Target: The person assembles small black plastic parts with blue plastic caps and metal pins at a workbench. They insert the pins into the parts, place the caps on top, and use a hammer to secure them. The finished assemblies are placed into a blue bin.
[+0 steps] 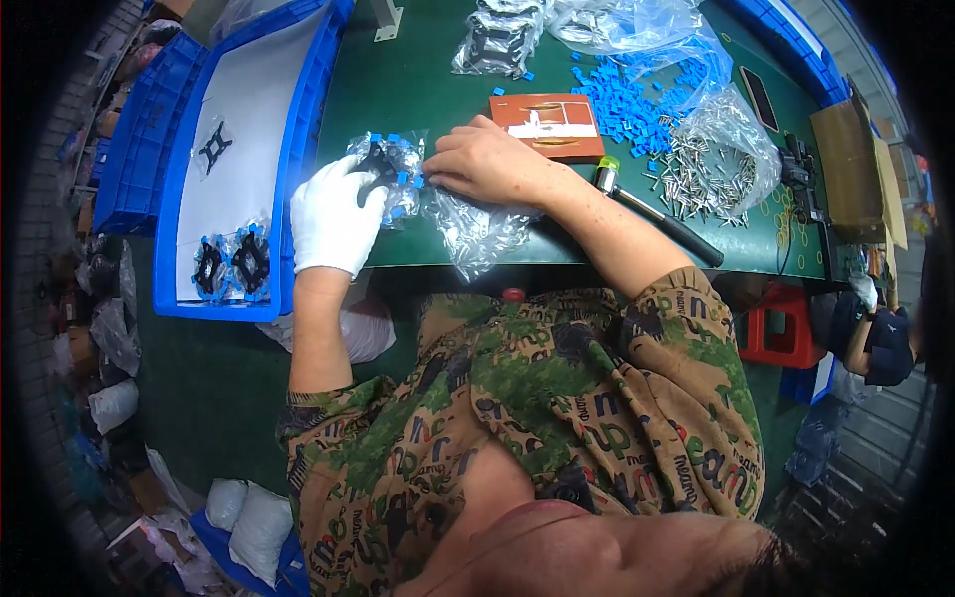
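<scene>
On the near left part of the green table lies a black X-shaped bracket (pixel 376 164) in clear plastic, with small blue clips at its arms. My left hand (pixel 336 214), in a white glove, grips it from the left, thumb and fingers closed around its side. My bare right hand (pixel 489 164) reaches in from the right, fingers closed at a blue clip (pixel 416 181) on the bracket's right side. Its fingertips are partly hidden. Under the right wrist lies a crumpled clear plastic bag (pixel 473 231).
A blue tray (pixel 294 169) at left holds more brackets (pixel 249 261). Around the right forearm are an orange-brown box (pixel 549 121), a hammer (pixel 662 221), loose blue clips (pixel 629 104) and metal screws (pixel 701 169). Bagged brackets (pixel 497 42) lie farther back. Another person (pixel 877 338) is at far right.
</scene>
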Demonstrator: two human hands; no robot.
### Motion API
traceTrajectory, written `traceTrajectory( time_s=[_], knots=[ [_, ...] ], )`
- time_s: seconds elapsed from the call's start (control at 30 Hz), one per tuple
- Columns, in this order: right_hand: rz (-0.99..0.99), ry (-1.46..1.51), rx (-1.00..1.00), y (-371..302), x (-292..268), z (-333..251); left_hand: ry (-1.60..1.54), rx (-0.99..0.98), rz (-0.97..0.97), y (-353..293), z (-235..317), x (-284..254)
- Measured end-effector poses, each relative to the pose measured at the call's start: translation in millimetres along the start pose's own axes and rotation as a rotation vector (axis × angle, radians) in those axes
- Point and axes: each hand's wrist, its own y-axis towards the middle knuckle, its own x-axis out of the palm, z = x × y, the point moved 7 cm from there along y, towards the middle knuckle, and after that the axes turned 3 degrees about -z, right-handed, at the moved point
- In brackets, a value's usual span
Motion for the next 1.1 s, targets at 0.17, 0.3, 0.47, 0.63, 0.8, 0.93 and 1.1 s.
traceTrajectory(
  time_s=[0.17, 0.3, 0.47, 0.63, 0.8, 0.93, 1.1],
  knots=[
    [-0.002, -0.005, -0.020, -1.1, 3.3, -3.0, -0.008, 0.037, 0.054, -1.9, -3.9, 5.0],
    [-0.004, -0.008, -0.026, -0.3, 4.9, -5.6, -0.013, 0.002, 0.023, 2.7, -7.6, 7.3],
    [0.012, -0.019, -0.053, -0.1, 8.1, -7.8, 0.058, 0.071, 0.024, 3.3, 2.2, 5.8],
    [0.005, -0.014, -0.059, -1.8, 7.3, -6.3, 0.179, 0.120, -0.065, 2.9, 7.1, 13.5],
    [0.069, -0.005, -0.069, 0.4, -7.3, -2.7, 0.369, 0.221, -0.044, -5.5, 15.8, 22.2],
    [0.139, -0.030, -0.058, -1.7, -19.2, 3.6, -0.035, 0.118, -0.184, 6.2, -2.8, 12.4],
    [0.154, -0.016, -0.076, -0.6, -18.1, 3.7, -0.235, -0.143, -0.296, 33.5, -53.4, 17.0]
  ],
)
